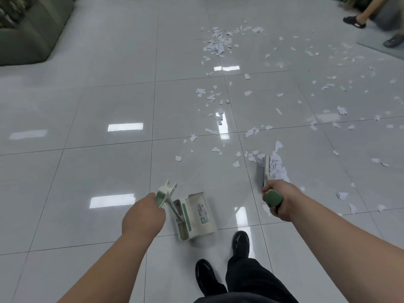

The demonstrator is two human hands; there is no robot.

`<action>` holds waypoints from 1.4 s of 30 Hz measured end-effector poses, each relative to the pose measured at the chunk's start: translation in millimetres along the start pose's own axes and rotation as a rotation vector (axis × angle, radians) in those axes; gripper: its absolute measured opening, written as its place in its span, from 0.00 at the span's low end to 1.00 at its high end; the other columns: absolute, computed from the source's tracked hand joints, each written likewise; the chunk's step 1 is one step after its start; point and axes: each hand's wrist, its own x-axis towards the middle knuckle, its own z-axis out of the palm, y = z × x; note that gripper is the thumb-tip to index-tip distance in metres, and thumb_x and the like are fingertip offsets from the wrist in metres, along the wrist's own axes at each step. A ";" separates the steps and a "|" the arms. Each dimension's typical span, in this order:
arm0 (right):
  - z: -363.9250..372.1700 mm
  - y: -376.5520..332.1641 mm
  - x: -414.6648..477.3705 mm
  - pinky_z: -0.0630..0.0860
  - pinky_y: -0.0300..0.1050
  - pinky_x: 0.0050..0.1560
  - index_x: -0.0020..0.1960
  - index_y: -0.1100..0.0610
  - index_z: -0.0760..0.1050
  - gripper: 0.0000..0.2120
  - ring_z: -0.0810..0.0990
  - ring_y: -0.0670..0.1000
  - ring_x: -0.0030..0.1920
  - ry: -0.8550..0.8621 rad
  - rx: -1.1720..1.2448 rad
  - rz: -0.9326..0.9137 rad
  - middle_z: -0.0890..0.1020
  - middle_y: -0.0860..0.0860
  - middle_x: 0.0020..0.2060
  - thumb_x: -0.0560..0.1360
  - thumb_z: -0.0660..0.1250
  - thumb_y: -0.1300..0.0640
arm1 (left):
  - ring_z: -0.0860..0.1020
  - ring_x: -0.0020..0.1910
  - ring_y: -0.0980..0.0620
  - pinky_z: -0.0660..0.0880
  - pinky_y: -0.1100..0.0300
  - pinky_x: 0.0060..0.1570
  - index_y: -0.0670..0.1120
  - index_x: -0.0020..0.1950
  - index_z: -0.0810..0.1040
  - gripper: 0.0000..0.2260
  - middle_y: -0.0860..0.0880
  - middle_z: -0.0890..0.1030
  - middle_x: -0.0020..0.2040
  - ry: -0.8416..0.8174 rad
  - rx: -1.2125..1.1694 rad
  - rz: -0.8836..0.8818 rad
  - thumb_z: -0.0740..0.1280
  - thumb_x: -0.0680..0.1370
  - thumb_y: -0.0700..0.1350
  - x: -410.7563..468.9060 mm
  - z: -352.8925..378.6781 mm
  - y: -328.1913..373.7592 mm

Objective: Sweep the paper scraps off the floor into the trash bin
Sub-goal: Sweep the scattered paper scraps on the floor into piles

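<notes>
**Torn paper scraps (215, 43) strewn beyond the dustpan (195, 215)**

The tiled floor (87, 95) holds a green sofa (28, 29) far beyond and left of the dustpan. The scraps spread beyond and right of the dustpan, some heaped against the broom (265, 169) head. The left hand (143, 213) has its fingers clamped on the dustpan's handle. Right of the dustpan, the right hand (282, 200) wraps its fingers round the broom handle.
</notes>
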 end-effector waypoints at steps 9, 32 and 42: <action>53.6 -28.7 -24.0 0.60 0.32 0.20 0.47 0.56 0.71 0.08 0.68 0.48 0.20 -0.361 -0.028 -0.006 0.76 0.53 0.29 0.69 0.65 0.63 | 0.76 0.35 0.50 0.68 0.58 0.32 0.48 0.43 0.70 0.03 0.49 0.78 0.38 -0.006 0.012 -0.030 0.60 0.75 0.40 24.8 -10.2 23.8; 126.3 -238.9 144.9 0.61 0.31 0.19 0.47 0.55 0.72 0.07 0.68 0.48 0.19 -0.587 -0.243 0.189 0.77 0.51 0.28 0.69 0.65 0.61 | 0.77 0.34 0.51 0.71 0.58 0.33 0.50 0.42 0.70 0.05 0.51 0.78 0.36 -0.003 0.039 -0.270 0.61 0.77 0.42 167.0 -21.0 152.9; 45.1 -294.9 169.4 0.63 0.32 0.19 0.50 0.55 0.74 0.10 0.70 0.47 0.19 -0.456 -0.041 0.165 0.77 0.50 0.27 0.69 0.67 0.61 | 0.75 0.35 0.51 0.68 0.58 0.34 0.49 0.46 0.72 0.03 0.52 0.77 0.37 0.014 0.137 -0.086 0.60 0.78 0.42 214.2 -38.7 242.7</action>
